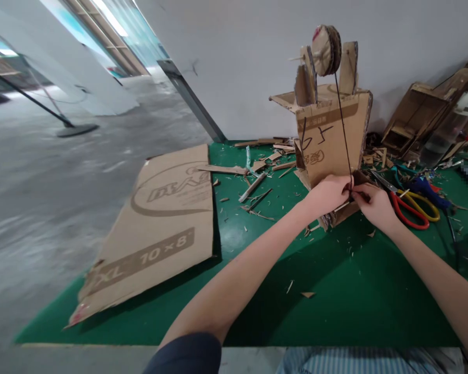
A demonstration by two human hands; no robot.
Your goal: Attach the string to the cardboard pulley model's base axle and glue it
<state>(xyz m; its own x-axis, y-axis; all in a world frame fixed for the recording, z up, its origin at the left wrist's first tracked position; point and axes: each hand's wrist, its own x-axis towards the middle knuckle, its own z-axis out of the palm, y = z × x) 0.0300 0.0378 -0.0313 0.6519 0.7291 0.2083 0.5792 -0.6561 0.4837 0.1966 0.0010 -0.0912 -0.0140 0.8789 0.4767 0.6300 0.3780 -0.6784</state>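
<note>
A cardboard model stands upright against the wall, with a round cardboard pulley wheel on a stick axle at its top. From the wheel a dark string runs down the front to my fingers. My left hand is closed, pinching the string low on the model. Beside it my right hand is closed too, its fingertips pinched on the same string just above a small cardboard tray at the model's base. The exact spot between the fingertips is partly hidden.
Scissors with red and yellow handles lie right of my right hand, near a blue glue gun. A clear bottle leans at the right. A large cardboard sheet overhangs the left table edge. Cardboard scraps litter the green table.
</note>
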